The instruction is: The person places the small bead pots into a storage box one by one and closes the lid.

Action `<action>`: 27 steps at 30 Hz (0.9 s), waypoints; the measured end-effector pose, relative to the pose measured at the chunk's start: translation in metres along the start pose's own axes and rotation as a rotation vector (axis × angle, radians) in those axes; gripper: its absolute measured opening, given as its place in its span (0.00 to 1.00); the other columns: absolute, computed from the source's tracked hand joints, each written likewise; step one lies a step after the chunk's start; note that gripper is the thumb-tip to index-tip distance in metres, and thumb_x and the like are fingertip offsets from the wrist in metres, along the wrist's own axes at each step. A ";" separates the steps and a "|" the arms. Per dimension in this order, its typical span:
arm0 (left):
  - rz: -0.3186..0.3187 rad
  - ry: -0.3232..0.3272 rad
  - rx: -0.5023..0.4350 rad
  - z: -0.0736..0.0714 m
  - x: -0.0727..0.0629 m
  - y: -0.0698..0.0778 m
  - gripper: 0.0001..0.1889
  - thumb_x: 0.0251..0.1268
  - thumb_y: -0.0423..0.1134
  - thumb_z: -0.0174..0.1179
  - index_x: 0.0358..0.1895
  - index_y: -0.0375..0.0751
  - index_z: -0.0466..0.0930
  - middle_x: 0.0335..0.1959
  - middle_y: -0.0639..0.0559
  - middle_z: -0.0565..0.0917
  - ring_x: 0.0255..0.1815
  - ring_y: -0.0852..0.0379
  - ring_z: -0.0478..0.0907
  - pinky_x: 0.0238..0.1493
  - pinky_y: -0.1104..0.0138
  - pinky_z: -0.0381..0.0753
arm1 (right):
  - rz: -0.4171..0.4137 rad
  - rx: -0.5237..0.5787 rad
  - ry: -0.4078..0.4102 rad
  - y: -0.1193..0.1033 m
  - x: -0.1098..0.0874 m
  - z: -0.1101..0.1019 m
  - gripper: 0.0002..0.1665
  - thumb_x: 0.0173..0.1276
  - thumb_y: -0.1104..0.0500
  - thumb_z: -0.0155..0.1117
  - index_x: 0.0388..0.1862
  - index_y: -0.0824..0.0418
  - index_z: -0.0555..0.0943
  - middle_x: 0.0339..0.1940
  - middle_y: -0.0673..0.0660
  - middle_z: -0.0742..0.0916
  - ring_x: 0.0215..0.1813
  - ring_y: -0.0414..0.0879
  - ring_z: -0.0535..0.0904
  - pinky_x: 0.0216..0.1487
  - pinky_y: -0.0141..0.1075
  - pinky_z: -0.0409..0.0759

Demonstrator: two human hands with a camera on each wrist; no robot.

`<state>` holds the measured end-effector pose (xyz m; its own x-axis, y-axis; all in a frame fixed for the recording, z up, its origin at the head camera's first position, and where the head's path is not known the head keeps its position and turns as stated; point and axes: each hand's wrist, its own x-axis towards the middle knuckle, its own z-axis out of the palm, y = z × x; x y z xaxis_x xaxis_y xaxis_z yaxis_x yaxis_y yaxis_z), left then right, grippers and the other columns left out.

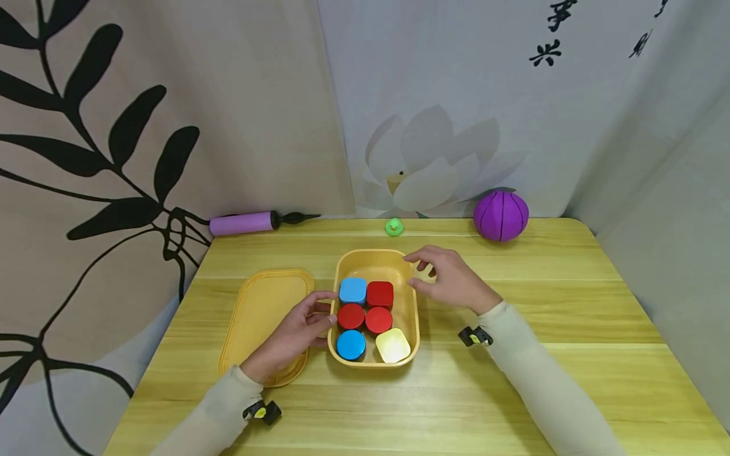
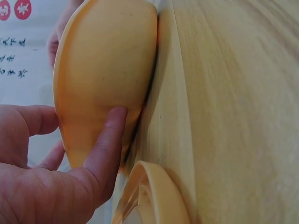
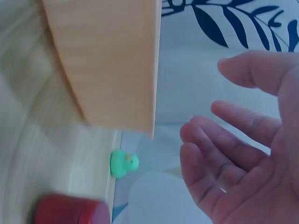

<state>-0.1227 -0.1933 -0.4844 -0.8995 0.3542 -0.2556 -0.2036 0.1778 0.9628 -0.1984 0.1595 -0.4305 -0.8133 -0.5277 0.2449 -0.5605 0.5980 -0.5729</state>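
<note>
1. On the desk [image 1: 599,316], between my two hands, stands the open yellow box [image 1: 403,310]; six pieces lie inside: two blue, three red, and a pale yellow one [image 1: 393,346] turned askew in the near right corner.
2. My left hand [image 1: 293,332] is loosely spread, fingers against the box's outer left wall, without a firm grasp that I can see.
3. My right hand [image 1: 450,278] is half open, fingers slightly bent, holding nothing; the right wrist view shows it apart from the wall.
4. With contact plain only on the left, I judge that a hard push there could slide or turn the box.
5. The pieces sit loose with spare room on the right, so a jolt might shift or topple them.
6. My left wrist hangs over the lid [image 1: 268,310]; dropping it low could nudge that lid.
</note>
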 end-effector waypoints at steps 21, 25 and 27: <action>0.008 -0.012 -0.011 -0.001 0.001 -0.002 0.27 0.81 0.41 0.60 0.77 0.51 0.66 0.68 0.37 0.69 0.59 0.47 0.77 0.51 0.52 0.90 | 0.285 0.135 0.005 0.073 -0.045 -0.020 0.30 0.73 0.54 0.73 0.69 0.65 0.79 0.68 0.64 0.84 0.67 0.63 0.81 0.64 0.56 0.83; 0.012 -0.017 -0.003 -0.001 0.001 -0.002 0.27 0.81 0.42 0.60 0.77 0.52 0.65 0.69 0.36 0.69 0.60 0.47 0.77 0.51 0.52 0.90 | 0.314 0.173 -0.063 0.077 -0.050 -0.019 0.37 0.72 0.53 0.74 0.73 0.68 0.74 0.70 0.67 0.82 0.70 0.64 0.79 0.66 0.56 0.83; 0.015 -0.017 -0.002 -0.001 0.001 -0.001 0.27 0.81 0.42 0.60 0.78 0.51 0.65 0.68 0.36 0.69 0.59 0.48 0.77 0.51 0.52 0.90 | 0.314 0.181 -0.095 0.076 -0.052 -0.018 0.40 0.72 0.52 0.75 0.75 0.69 0.72 0.70 0.68 0.81 0.71 0.64 0.78 0.66 0.55 0.83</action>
<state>-0.1231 -0.1940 -0.4858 -0.8960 0.3721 -0.2422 -0.1907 0.1699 0.9668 -0.2016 0.2436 -0.4728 -0.9183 -0.3946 -0.0334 -0.2427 0.6275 -0.7398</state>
